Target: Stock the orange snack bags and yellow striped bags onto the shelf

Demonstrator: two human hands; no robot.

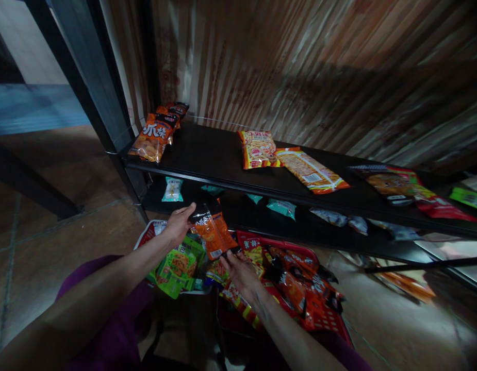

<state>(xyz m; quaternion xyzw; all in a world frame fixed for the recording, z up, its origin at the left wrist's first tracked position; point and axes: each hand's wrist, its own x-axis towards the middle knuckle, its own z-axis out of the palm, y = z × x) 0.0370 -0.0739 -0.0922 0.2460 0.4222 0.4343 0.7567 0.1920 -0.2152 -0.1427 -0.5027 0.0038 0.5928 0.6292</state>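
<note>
Between my two hands is an orange and black snack bag (211, 234), tilted, above two baskets and before the lower shelf. A second orange piece behind it may be another bag. My left hand (179, 224) pinches its upper left corner. My right hand (240, 270) has its fingers at the lower right corner. Beneath my left hand, green snack bags (180, 265) fill a white and red basket (155, 225). Right of my right hand, a red basket (300, 247) holds several orange and black snack bags (296, 288) and red and yellow ones (253, 252).
On the upper black shelf (211, 147), orange bags (155, 136) stand at the left end. Yellow and red noodle-snack bags (259, 149) lie mid-shelf, with other packets (393, 185) rightward. Teal packets (172, 189) sit on the lower shelf. A black post (95, 103) rises at left.
</note>
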